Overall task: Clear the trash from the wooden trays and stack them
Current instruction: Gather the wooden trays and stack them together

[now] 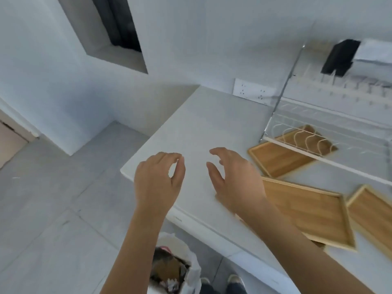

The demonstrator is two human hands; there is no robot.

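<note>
Three wooden trays lie flat on the white counter (191,128). One tray (280,158) lies partly under the wire rack. A larger tray (307,211) sits close to the counter's front edge, and a third tray (373,213) is cut off at the right. None shows trash on its visible surface. My left hand (158,183) hovers over the counter's left corner with its fingers curled and nothing in them. My right hand (235,179) hovers beside it with fingers spread, holding nothing, just left of the larger tray.
A white wire dish rack (331,128) stands at the back right of the counter, under a black object (339,58). A wall socket (252,91) sits behind the counter. On the floor below stands a bin with a white bag (176,270) holding trash.
</note>
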